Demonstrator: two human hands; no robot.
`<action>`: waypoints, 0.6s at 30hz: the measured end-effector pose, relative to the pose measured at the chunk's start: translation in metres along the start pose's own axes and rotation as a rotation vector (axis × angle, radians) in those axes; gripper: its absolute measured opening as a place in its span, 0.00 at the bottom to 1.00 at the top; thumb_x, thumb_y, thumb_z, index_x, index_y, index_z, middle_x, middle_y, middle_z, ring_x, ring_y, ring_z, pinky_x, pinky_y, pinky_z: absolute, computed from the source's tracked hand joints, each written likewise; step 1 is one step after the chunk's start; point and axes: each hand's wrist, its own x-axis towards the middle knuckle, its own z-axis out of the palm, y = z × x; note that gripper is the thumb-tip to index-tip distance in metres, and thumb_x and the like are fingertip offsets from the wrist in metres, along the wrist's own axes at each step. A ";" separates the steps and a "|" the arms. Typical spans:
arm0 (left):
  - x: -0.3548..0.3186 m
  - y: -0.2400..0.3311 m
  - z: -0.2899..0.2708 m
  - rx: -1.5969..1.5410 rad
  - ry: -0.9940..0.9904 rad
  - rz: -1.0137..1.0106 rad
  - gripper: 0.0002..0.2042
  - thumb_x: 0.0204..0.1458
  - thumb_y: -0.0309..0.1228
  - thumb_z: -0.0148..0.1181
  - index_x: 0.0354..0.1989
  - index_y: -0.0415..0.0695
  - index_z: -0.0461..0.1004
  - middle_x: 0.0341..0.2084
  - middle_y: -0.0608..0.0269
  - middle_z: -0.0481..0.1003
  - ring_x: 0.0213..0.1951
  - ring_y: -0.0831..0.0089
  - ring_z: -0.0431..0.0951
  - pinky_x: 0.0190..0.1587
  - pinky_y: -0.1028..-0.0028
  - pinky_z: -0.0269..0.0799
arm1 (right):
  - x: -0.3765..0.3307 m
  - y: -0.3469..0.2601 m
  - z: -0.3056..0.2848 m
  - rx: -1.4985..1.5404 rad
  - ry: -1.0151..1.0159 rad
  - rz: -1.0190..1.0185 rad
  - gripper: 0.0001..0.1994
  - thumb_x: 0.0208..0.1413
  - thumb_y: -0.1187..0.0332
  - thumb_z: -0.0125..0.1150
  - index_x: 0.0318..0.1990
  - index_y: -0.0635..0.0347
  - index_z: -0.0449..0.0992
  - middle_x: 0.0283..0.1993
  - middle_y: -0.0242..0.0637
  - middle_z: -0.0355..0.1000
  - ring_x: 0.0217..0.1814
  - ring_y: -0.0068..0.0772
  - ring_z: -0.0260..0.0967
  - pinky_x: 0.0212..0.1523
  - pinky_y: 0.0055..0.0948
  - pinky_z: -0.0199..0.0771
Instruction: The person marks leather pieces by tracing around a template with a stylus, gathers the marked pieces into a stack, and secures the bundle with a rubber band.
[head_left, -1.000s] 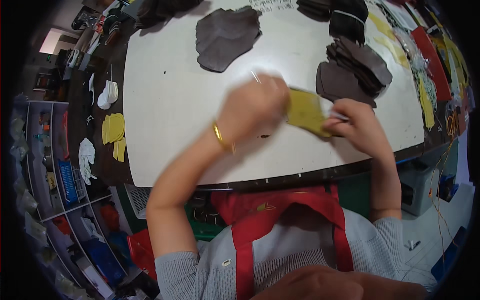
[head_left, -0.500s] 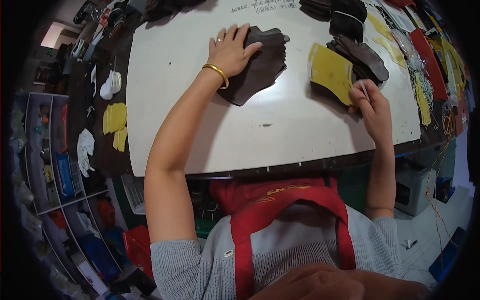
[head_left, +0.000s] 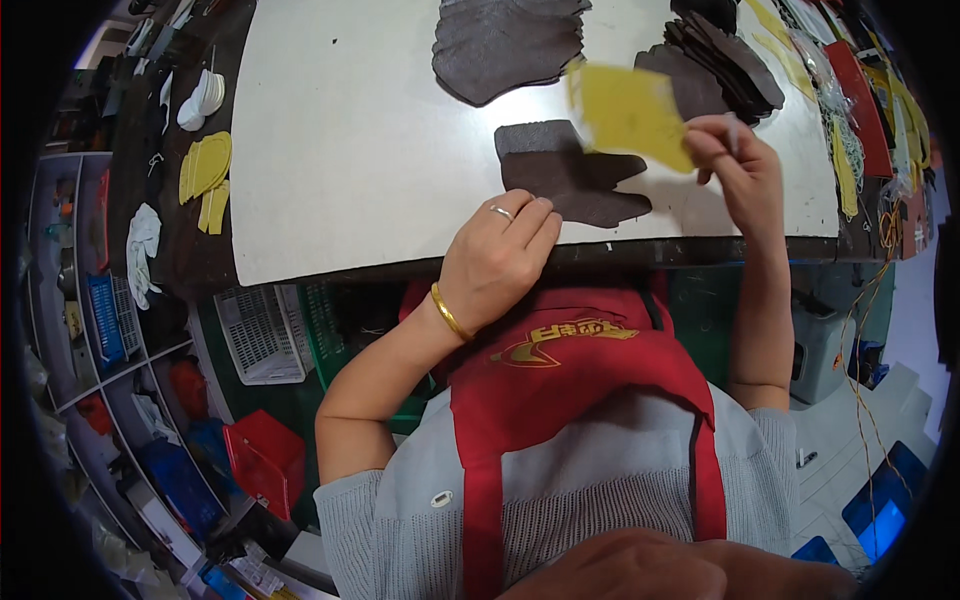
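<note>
My left hand (head_left: pixel 500 255) is at the table's near edge, its bent fingers closed on the near-left corner of a dark brown leather piece (head_left: pixel 575 185). That piece lies flat, with a notched right side, and a strip with a grainier surface shows along its far side. In my right hand (head_left: pixel 738 175) is a yellow template (head_left: pixel 630 112), pinched by its right corner and raised above the board, slightly blurred. A thin whitish pen-like stick (head_left: pixel 733 135) also sits between the right fingers. Beyond the left hand rests a stack of brown leather pieces (head_left: pixel 510 50).
Another fanned stack of dark leather pieces (head_left: pixel 725 70) lies at the far right of the white board (head_left: pixel 340 170). Yellow cut pieces (head_left: pixel 207 170) and a white spool (head_left: pixel 203 100) are at the left. A red box (head_left: pixel 858 110) and tangled cords stand along the right edge.
My left hand has moved from the stack toward me, and a leather piece now lies at the near edge. My right hand has lifted the yellow template off the right side and slightly left.
</note>
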 end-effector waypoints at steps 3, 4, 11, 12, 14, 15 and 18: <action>-0.002 -0.002 -0.001 -0.035 0.055 -0.011 0.11 0.44 0.22 0.64 0.39 0.37 0.79 0.37 0.56 0.79 0.43 0.59 0.80 0.46 0.65 0.78 | -0.006 -0.002 0.021 -0.123 -0.175 0.126 0.09 0.62 0.68 0.64 0.42 0.64 0.83 0.29 0.28 0.76 0.30 0.15 0.70 0.31 0.20 0.71; -0.002 -0.001 -0.001 -0.034 0.049 -0.019 0.11 0.44 0.22 0.64 0.39 0.37 0.79 0.37 0.56 0.79 0.43 0.59 0.80 0.46 0.65 0.78 | -0.006 0.001 0.025 -0.135 -0.252 0.159 0.10 0.62 0.67 0.65 0.42 0.66 0.82 0.26 0.29 0.76 0.28 0.15 0.70 0.30 0.20 0.71; -0.010 -0.003 0.008 -0.038 0.099 -0.113 0.12 0.42 0.20 0.64 0.39 0.34 0.79 0.37 0.53 0.79 0.42 0.57 0.81 0.43 0.65 0.81 | -0.015 0.000 0.049 -0.310 -0.319 0.204 0.09 0.63 0.67 0.65 0.41 0.66 0.81 0.28 0.31 0.76 0.30 0.16 0.70 0.32 0.21 0.72; -0.010 -0.003 0.008 -0.015 0.093 -0.095 0.13 0.42 0.21 0.63 0.39 0.34 0.79 0.37 0.53 0.78 0.42 0.58 0.81 0.43 0.66 0.81 | -0.016 0.002 0.050 -0.309 -0.326 0.210 0.09 0.63 0.67 0.65 0.41 0.66 0.81 0.28 0.31 0.76 0.30 0.16 0.70 0.32 0.21 0.72; -0.009 -0.001 0.007 -0.033 0.084 -0.123 0.13 0.42 0.20 0.64 0.39 0.34 0.79 0.37 0.53 0.79 0.42 0.56 0.81 0.43 0.66 0.82 | -0.017 0.006 0.054 -0.390 -0.276 0.018 0.11 0.62 0.62 0.65 0.40 0.61 0.82 0.23 0.36 0.76 0.22 0.28 0.75 0.28 0.27 0.72; -0.007 0.000 0.007 -0.052 0.079 -0.145 0.13 0.42 0.19 0.65 0.39 0.33 0.80 0.37 0.53 0.80 0.42 0.55 0.81 0.42 0.65 0.82 | -0.016 0.006 0.053 -0.388 -0.278 0.022 0.11 0.62 0.62 0.65 0.40 0.61 0.82 0.23 0.36 0.76 0.22 0.28 0.75 0.28 0.27 0.72; -0.003 0.000 0.006 -0.010 0.023 -0.115 0.15 0.43 0.21 0.62 0.42 0.36 0.80 0.38 0.54 0.79 0.42 0.57 0.80 0.42 0.67 0.81 | -0.018 0.003 0.051 -0.427 -0.275 0.039 0.11 0.62 0.61 0.65 0.40 0.60 0.82 0.25 0.38 0.78 0.24 0.32 0.76 0.29 0.28 0.73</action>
